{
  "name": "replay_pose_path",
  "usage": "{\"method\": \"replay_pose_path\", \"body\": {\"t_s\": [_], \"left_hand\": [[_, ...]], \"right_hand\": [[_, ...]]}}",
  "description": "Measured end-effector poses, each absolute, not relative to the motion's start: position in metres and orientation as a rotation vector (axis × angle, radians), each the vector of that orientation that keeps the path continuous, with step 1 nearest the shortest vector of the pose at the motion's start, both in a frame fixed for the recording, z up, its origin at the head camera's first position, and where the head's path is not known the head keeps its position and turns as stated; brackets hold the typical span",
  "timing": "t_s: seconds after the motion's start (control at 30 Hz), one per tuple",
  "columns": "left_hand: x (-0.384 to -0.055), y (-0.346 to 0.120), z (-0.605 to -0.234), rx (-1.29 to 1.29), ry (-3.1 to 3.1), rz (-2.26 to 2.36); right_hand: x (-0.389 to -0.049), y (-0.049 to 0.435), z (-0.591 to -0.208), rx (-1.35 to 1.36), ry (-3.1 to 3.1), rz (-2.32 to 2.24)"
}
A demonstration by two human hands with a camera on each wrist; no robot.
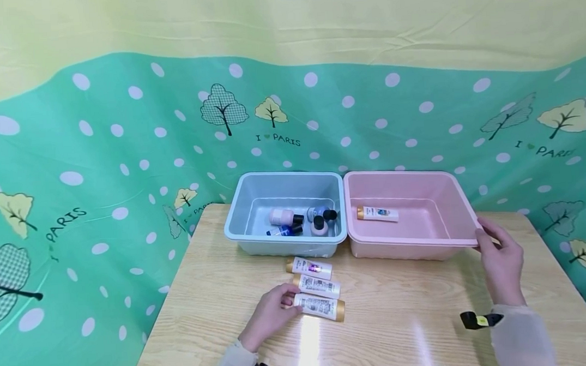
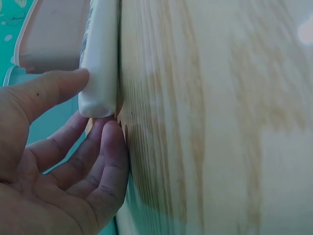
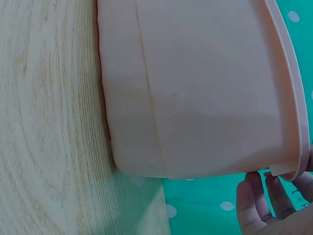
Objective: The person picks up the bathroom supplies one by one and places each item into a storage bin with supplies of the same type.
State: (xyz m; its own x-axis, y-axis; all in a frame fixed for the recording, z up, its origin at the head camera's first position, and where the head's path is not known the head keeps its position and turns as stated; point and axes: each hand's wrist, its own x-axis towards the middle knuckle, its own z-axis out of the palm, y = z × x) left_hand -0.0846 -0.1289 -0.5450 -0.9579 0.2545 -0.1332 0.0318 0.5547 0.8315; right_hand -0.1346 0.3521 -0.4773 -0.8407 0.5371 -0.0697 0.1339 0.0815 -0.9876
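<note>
Three white bottles with gold caps lie in a column on the table; the nearest white bottle (image 1: 319, 307) has its cap to the right. My left hand (image 1: 273, 314) pinches that bottle's left end, thumb on its side and fingertips curled at its base (image 2: 100, 105). Just beyond lie the middle bottle (image 1: 319, 286) and the far bottle (image 1: 311, 268), caps to the left. My right hand (image 1: 502, 258) grips the front right corner of the pink bin (image 1: 413, 243); some fingers show under its rim (image 3: 293, 98). Inside the bin lies another white bottle (image 1: 380, 214).
A blue bin (image 1: 286, 244) stands against the pink bin's left side. It holds several black-capped bottles, among them a pink bottle (image 1: 281, 216) and a dark blue bottle (image 1: 281, 231). A patterned green and yellow cloth (image 1: 368, 108) hangs behind the wooden table (image 1: 397, 315).
</note>
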Motion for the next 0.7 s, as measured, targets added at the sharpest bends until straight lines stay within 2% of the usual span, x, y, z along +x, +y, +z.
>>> {"method": "replay_pose_path", "body": {"t_s": [0.3, 0.7], "left_hand": [[-0.0843, -0.1313, -0.5446, 0.382, 2.535, 1.275], [-0.0848, -0.1305, -0.5457, 0.306, 2.353, 1.483]], "right_hand": [[-0.1334, 0.3509, -0.4763, -0.658, -2.062, 1.819], [-0.1329, 0.3497, -0.4753, -0.670, -2.078, 1.796]]}}
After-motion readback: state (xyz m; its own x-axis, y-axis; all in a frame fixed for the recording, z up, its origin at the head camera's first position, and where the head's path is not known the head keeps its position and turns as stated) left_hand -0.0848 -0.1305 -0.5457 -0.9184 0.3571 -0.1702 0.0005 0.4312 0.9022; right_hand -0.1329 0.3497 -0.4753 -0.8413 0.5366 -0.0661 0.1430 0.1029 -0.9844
